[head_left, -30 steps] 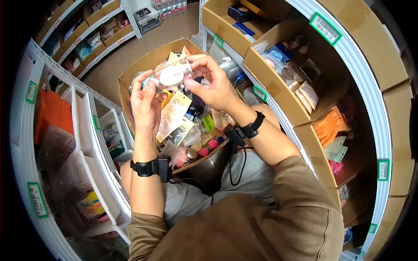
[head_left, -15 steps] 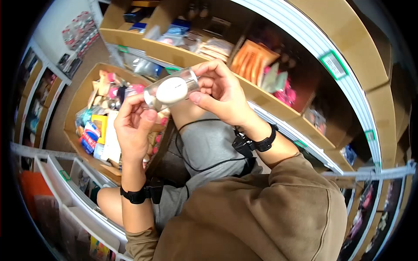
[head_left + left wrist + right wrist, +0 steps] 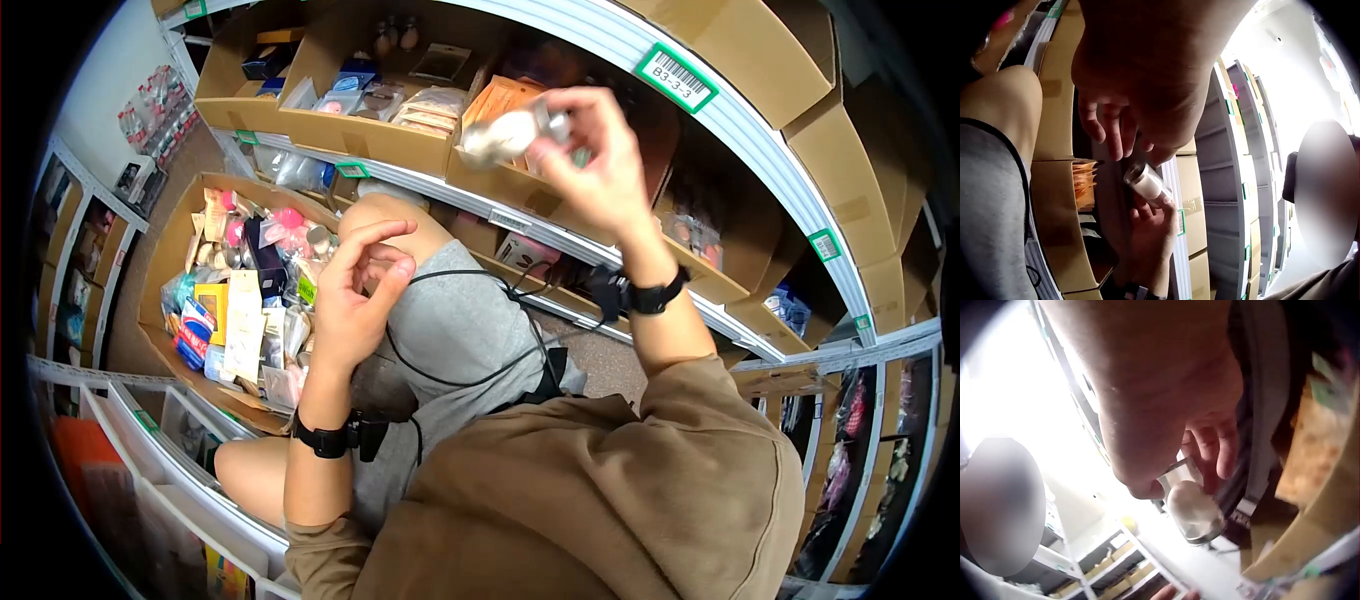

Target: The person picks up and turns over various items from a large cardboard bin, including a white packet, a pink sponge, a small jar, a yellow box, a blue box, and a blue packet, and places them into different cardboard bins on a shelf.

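Observation:
In the head view the right hand [image 3: 600, 160] pinches one end of a clear cylindrical container [image 3: 515, 135] with a white oval piece inside, held in front of the shelf boxes and slightly blurred. The right wrist view shows the same container [image 3: 1191, 503] between thumb and fingers. The left hand [image 3: 362, 290] is empty, fingers loosely curled, above the person's knee and beside the carton. Seen from the left wrist, the left hand [image 3: 1141, 94] hangs apart from the container [image 3: 1147, 184].
A carton [image 3: 160, 310] full of mixed small packages stands on the floor at the left. Cardboard shelf bins [image 3: 400, 142] hold orange packets [image 3: 490, 103] and other packs. White drawers [image 3: 150, 490] line the lower left. A black cable [image 3: 450, 383] crosses the lap.
The right hand has carried the container up and right, toward the shelf bins. The left hand has let go of it. The head view has swung toward the right shelf.

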A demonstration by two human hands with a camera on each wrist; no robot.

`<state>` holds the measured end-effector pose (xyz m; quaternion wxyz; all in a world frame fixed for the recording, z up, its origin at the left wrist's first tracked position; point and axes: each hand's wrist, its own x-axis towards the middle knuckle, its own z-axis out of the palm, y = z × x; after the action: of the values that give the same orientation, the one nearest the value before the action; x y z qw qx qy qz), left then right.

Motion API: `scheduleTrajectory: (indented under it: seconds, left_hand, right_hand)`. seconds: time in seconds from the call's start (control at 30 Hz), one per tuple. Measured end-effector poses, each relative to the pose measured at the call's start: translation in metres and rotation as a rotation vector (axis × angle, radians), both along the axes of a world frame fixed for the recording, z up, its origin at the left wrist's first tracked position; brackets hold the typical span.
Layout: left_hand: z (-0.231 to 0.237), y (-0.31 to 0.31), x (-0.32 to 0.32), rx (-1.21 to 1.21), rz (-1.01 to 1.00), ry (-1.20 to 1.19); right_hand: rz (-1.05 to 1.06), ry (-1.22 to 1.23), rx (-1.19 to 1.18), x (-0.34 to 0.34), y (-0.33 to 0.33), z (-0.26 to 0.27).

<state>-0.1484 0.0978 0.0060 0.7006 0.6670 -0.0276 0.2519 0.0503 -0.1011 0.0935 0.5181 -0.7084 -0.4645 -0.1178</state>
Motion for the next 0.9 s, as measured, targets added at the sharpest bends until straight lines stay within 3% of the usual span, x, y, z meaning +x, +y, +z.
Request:
scheduleTrajectory:
  seconds: [0.07,0.1,0.13,0.2,0.27,0.3,0.33,0.4,0.43,0.53,0.57,0.6,0.67,0.83,0.9]
  left_hand:
    - [-0.002,0.002,-0.001,0.012,0.004,0.015]
    - [-0.001,0.003,-0.002,0.028,0.0,0.049]
    - [-0.001,0.004,-0.004,0.043,-0.005,0.083]
    - [-0.002,0.007,-0.004,0.037,0.0,0.094]
    - [-0.004,0.008,-0.003,0.035,0.007,0.106]
    - [-0.005,0.007,-0.002,0.014,0.019,0.072]
    - [-0.006,0.007,-0.001,-0.007,0.029,0.042]
    - [-0.008,0.008,-0.002,0.004,0.04,0.061]
    - [-0.009,0.009,-0.001,0.02,0.043,0.076]
    - [-0.011,0.014,-0.005,0.108,0.017,0.149]
    - [-0.01,0.017,-0.006,0.108,0.025,0.148]
    - [-0.01,0.018,-0.007,0.102,0.023,0.156]
    - [-0.011,0.022,-0.008,0.092,0.025,0.167]
    - [-0.024,0.028,-0.004,0.025,0.093,0.112]
    - [-0.027,0.028,-0.003,0.023,0.093,0.129]
  right_hand:
    - [-0.262,-0.095,-0.18,0.03,-0.019,0.019]
    - [-0.465,-0.314,-0.35,0.039,-0.021,0.028]
    - [-0.465,-0.215,-0.583,0.044,-0.029,0.042]
    - [-0.577,-0.451,-0.693,0.097,-0.041,0.022]
    - [-0.625,-0.296,-0.795,0.132,-0.044,0.011]
    - [-0.655,-0.445,-0.822,0.159,-0.047,0.001]
    - [-0.647,-0.448,-0.823,0.187,-0.044,-0.003]
    - [-0.513,0.071,-0.866,0.211,-0.028,0.0]
    - [-0.587,-0.038,-0.894,0.204,-0.025,0.005]
    - [-0.564,0.061,-0.781,0.186,-0.011,0.008]
    - [-0.611,-0.455,-0.761,0.303,-0.032,-0.059]
    - [-0.602,-0.457,-0.76,0.311,-0.029,-0.066]
    - [-0.565,0.0,-0.909,0.317,-0.022,-0.074]
    - [-0.562,0.036,-0.833,0.321,-0.025,-0.084]
    - [-0.441,-0.031,-0.941,0.315,-0.021,-0.079]
